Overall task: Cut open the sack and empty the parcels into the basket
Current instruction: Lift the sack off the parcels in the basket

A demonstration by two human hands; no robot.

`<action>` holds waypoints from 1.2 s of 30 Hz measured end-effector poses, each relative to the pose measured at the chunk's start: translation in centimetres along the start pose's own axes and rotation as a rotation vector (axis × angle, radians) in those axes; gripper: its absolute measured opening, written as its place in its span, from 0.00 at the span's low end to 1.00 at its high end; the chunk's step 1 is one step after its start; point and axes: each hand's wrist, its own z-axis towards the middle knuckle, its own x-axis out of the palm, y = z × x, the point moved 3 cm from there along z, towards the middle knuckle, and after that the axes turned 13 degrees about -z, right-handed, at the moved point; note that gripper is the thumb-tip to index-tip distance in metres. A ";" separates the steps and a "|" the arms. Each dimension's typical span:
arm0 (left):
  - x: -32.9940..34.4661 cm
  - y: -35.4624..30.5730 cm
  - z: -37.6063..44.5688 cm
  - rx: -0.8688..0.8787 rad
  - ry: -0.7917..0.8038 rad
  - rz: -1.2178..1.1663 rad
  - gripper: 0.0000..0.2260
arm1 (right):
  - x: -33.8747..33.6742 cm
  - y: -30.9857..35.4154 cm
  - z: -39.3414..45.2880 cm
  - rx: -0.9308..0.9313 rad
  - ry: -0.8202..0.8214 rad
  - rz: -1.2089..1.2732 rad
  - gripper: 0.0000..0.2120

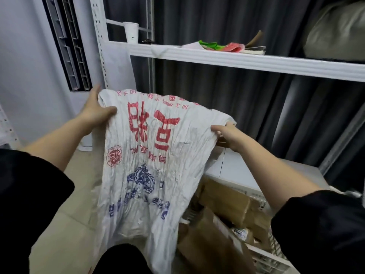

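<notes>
the left hand (96,113) is gripping the sack (150,155) by its upper left corner, thumb lying across the front of the cloth and the fingers curling behind it. the sack is hanging upside down between the two hands, its red and blue print inverted, its long axis running from the held top edge down toward the near bottom of the view. it is looking flat and slack, so it is probably empty or nearly so, though its lower mouth is falling out of clear sight. the right hand (229,136) is pinching the upper right corner, fingers folding over the edge.

down to the right, below the right forearm, brown parcels (227,202) are lying piled in the white basket (268,260). the basket is sitting right of and nearer than the sack's hanging end, so the sack is dangling mostly beside the basket's left edge and not squarely over it. the right hand is the closer one to the basket; any last shake would need the sack swinging rightward.

far back, a white shelf (237,60) is carrying a paper cup (131,32).
</notes>
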 end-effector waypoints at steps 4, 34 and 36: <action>0.4 -0.3 -0.2 0.053 -0.077 0.317 0.29 | 0.8 -1.7 -0.3 0.017 -0.002 -0.074 0.17; 1.0 5.6 -2.2 -0.309 0.083 1.363 0.30 | 4.1 -2.8 -0.6 -0.250 -0.318 -0.515 0.03; 2.2 6.2 -1.8 -0.165 0.260 1.234 0.45 | 4.7 -2.6 -0.9 -0.300 -0.275 -0.442 0.08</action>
